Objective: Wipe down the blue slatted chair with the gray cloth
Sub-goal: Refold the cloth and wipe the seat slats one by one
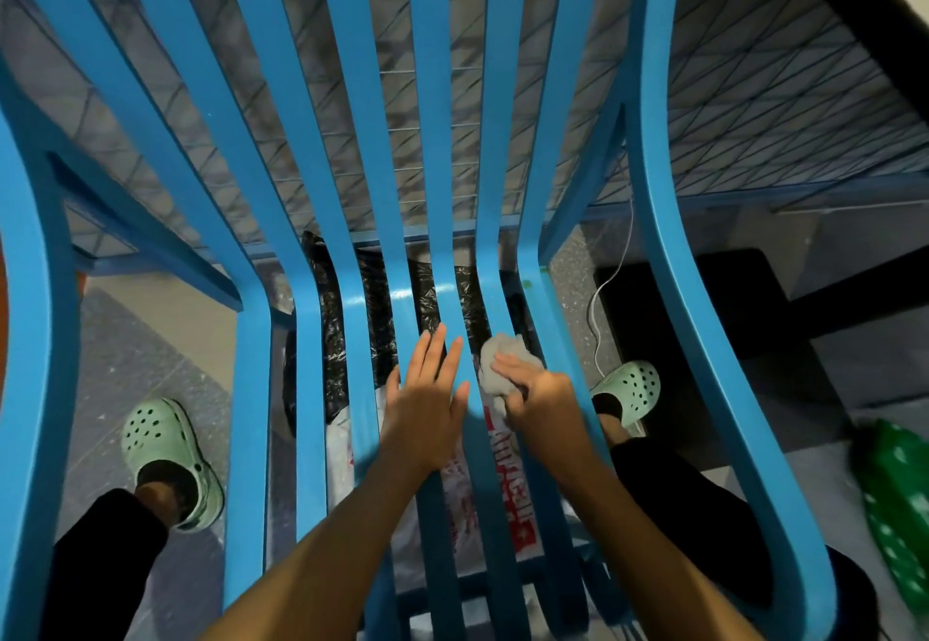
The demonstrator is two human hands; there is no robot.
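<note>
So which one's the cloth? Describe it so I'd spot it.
On the blue slatted chair, follow the seat slats to the two hands. The gray cloth is the pale crumpled wad in the right hand; the left hand beside it lies flat and empty.

The blue slatted chair [251, 389] is seen from above. Its glossy slats run down the backrest, bend at the crease and carry on along the seat, with open gaps between them. A broad curved band frames each side. The gray cloth [502, 364] is bunched into a small crumpled wad on the chair's seat slats, right of the middle and just below the bend, gripped by the right hand [540, 389]
</note>
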